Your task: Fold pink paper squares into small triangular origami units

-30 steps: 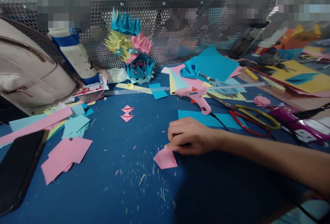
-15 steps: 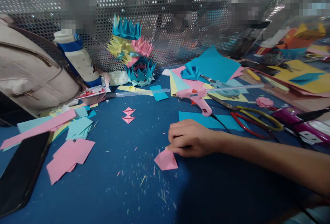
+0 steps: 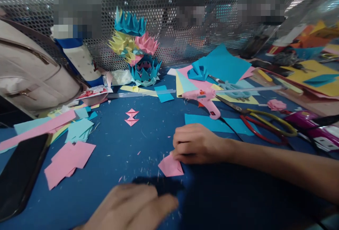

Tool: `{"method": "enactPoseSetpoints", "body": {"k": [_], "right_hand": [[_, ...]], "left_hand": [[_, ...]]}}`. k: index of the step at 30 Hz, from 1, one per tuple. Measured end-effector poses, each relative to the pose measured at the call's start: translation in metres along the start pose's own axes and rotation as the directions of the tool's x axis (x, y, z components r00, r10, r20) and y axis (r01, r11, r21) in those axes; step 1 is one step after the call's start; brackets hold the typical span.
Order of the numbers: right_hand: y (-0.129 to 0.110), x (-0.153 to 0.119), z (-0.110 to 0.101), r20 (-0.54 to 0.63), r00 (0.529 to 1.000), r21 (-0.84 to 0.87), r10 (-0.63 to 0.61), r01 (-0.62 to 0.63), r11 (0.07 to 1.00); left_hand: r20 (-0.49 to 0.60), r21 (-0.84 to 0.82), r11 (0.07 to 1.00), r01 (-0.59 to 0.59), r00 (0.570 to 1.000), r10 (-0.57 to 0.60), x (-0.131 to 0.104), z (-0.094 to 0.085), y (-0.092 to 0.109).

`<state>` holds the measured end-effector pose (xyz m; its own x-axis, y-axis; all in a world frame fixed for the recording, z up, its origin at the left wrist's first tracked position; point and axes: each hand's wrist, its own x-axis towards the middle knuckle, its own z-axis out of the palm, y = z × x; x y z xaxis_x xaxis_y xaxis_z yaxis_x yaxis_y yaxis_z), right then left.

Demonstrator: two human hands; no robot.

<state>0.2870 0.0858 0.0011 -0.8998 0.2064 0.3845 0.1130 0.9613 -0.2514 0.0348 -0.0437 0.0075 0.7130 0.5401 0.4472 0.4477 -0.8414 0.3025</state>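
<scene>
I am looking down at a dark blue table [image 3: 127,145] flecked with paper trimmings, closed off at twelve o'clock by a perforated metal screen [image 3: 164,28]. Against that screen stands a stack of spiky paper flowers [image 3: 136,46] in blue, yellow and pink. At nine o'clock a pale bag [image 3: 29,71] slumps beside a white and blue bottle [image 3: 79,60]; a black phone [image 3: 18,173] lies at the eight o'clock edge, with loose pink paper squares [image 3: 69,161] just beside it. Toward two o'clock I see a pink glue gun [image 3: 205,99] resting on coloured sheets, and red-handled scissors [image 3: 262,125] near it.

The folded pink paper [image 3: 171,166] lies flat on the table near the middle of my view. It is roughly a triangle: one corner points toward twelve o'clock, tucked under the fingertips, and its long edge runs from about nine to three o'clock, tilted slightly down on the right.

My right hand [image 3: 197,143] comes in from three o'clock, fingers curled, the tips pressing the paper's upper corner onto the table; it pins rather than pinches, as far as I can see. My left hand [image 3: 132,207] is at six o'clock, blurred, fingers loosely extended toward the paper, holding nothing and not touching it.
</scene>
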Motion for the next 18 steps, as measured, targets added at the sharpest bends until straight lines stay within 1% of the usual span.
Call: {"method": "enactPoseSetpoints", "body": {"k": [1,2,4,7,9,13,16,18], "right_hand": [[-0.002,0.000,0.001,0.011,1.000,-0.008,0.025,-0.025,1.000],[-0.004,0.001,0.001,0.031,0.997,-0.003,0.064,-0.064,0.998],[-0.009,0.003,0.001,0.083,0.981,0.035,0.174,-0.178,0.984],[-0.017,0.008,0.000,0.161,0.922,0.112,0.353,-0.373,0.921],[-0.020,0.011,-0.002,0.197,0.885,0.141,0.423,-0.452,0.881],[-0.025,0.014,-0.005,0.235,0.841,0.150,0.488,-0.527,0.837],[-0.027,0.014,-0.005,0.246,0.824,0.169,0.510,-0.555,0.815],[-0.028,0.013,-0.005,0.241,0.822,0.177,0.516,-0.560,0.809]], "left_hand": [[0.009,0.031,0.999,0.021,1.000,-0.021,0.005,0.000,-0.006],[0.061,0.083,0.996,0.014,0.998,-0.019,0.009,0.001,-0.011],[0.072,0.222,0.975,0.011,0.997,-0.028,0.015,0.003,-0.018],[0.108,0.342,0.940,0.007,0.993,-0.047,0.018,0.007,-0.021],[0.129,0.362,0.932,-0.012,0.991,-0.038,0.017,0.009,-0.021],[0.160,0.365,0.929,-0.064,0.987,0.005,0.012,0.010,-0.020],[0.179,0.368,0.928,-0.052,0.984,-0.016,0.007,0.012,-0.021],[0.182,0.359,0.933,-0.040,0.983,-0.028,0.004,0.015,-0.021]]}}
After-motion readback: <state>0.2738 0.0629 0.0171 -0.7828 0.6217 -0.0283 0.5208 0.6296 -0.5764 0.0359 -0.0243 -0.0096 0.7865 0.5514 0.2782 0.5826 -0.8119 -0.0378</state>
